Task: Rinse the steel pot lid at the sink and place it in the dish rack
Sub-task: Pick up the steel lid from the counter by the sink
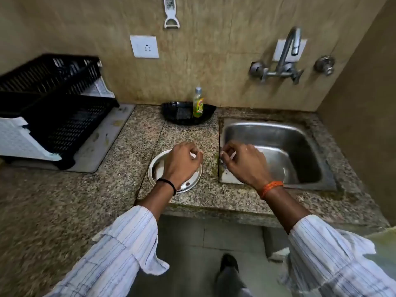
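Observation:
The steel pot lid point(157, 168) lies flat on the granite counter, just left of the steel sink point(295, 136). My left hand point(182, 161) hovers over the lid with its fingers loosely curled and hides the lid's middle; it holds nothing that I can see. My right hand point(244, 161) hangs over the sink's left rim, fingers bent, with nothing in it. The black two-tier dish rack point(64, 116) stands on a grey mat at the far left. The tap point(289, 52) juts from the wall above the sink and no water runs.
A black bowl point(205, 115) at the back wall holds a scrubber and a green dish-soap bottle point(198, 102). A white peeler point(171, 13) hangs on the wall above a socket point(144, 47). The counter's front edge runs under my wrists.

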